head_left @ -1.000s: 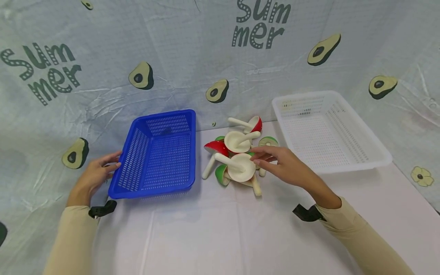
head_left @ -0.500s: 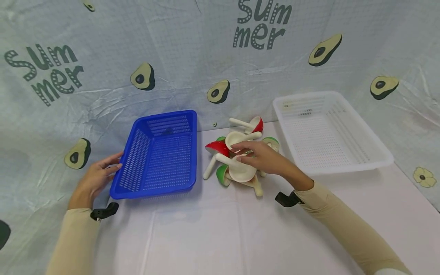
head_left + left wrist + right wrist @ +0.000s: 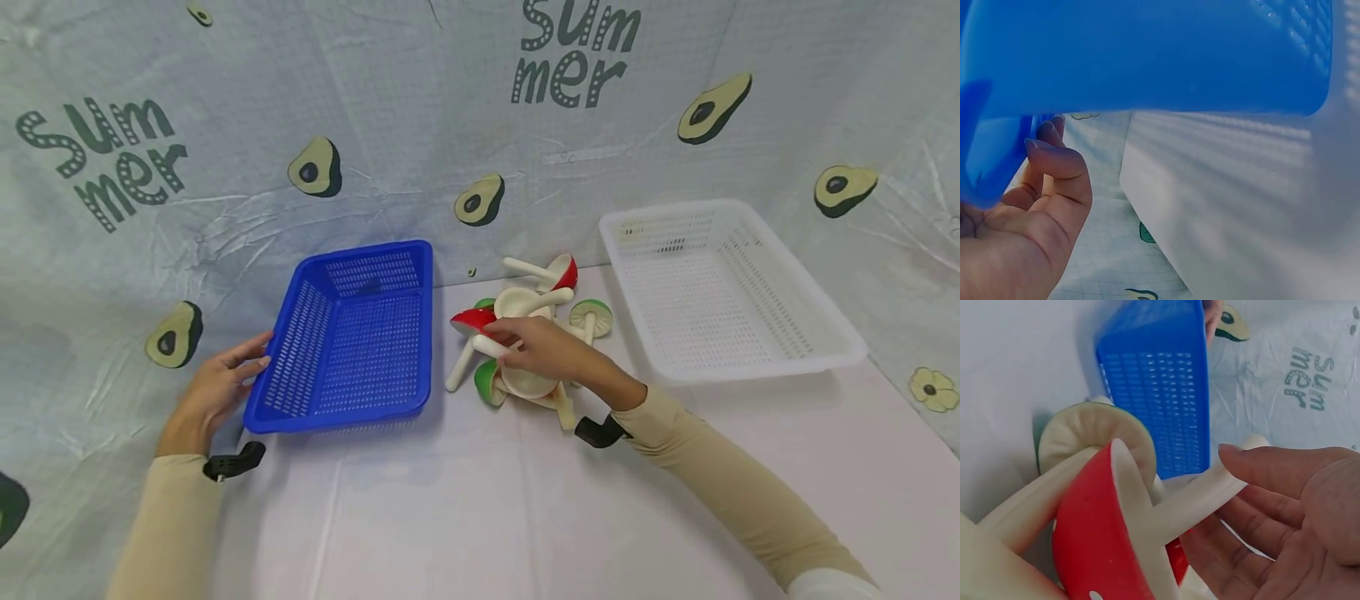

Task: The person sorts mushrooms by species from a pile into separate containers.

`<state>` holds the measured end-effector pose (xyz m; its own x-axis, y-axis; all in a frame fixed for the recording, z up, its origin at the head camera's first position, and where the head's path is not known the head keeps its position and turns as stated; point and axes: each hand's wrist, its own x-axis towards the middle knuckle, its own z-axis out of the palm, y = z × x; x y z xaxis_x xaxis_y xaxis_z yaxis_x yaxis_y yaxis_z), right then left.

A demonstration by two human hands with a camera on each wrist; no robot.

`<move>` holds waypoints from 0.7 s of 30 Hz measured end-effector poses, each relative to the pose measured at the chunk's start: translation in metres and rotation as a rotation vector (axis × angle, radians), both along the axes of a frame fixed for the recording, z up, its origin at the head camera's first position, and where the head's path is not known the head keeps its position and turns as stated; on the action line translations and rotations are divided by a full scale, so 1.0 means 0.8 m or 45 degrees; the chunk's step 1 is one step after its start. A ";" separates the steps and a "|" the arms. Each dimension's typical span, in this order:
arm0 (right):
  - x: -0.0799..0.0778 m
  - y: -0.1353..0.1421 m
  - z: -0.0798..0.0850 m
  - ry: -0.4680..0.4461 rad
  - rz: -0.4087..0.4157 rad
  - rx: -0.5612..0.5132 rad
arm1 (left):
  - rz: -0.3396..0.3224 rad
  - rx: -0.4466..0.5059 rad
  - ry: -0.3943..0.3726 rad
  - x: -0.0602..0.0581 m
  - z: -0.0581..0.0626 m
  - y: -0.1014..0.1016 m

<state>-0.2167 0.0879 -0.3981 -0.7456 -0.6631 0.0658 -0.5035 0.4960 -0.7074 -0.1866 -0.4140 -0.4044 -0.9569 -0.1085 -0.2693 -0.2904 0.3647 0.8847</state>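
Note:
My left hand (image 3: 213, 387) is at the left rim of a blue perforated plastic basket (image 3: 375, 358), its fingers curled at that edge in the left wrist view. Right of the basket lies a pile of toy mushrooms with red or green caps and pale stems. My right hand (image 3: 551, 350) reaches over this pile. In the right wrist view, its thumb and fingers pinch the pale stem (image 3: 1188, 509) of a toy mushroom with a red, white-dotted cap (image 3: 1094, 531). A green-capped mushroom (image 3: 1094, 434) shows just behind. From the head view, my right hand covers part of the pile.
A white perforated basket (image 3: 708, 312) stands right of the pile. Another red-capped mushroom (image 3: 562, 271) lies at the pile's back, a green-capped one (image 3: 590, 315) at its right. A patterned sheet (image 3: 405, 108) hangs behind the white-covered table (image 3: 427, 508).
My right hand has moved left across the pile, and its fingers have come together on a mushroom stem. My left hand has stayed at the blue basket's rim.

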 end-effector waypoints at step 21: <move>0.025 0.045 0.041 0.251 -0.177 0.067 | -0.029 -0.066 0.032 -0.001 -0.004 0.002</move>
<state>-0.1967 0.1242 -0.3652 -0.8064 -0.5611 0.1867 -0.5532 0.6041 -0.5736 -0.1873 -0.4125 -0.4078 -0.9656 -0.1000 -0.2400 -0.2597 0.4163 0.8713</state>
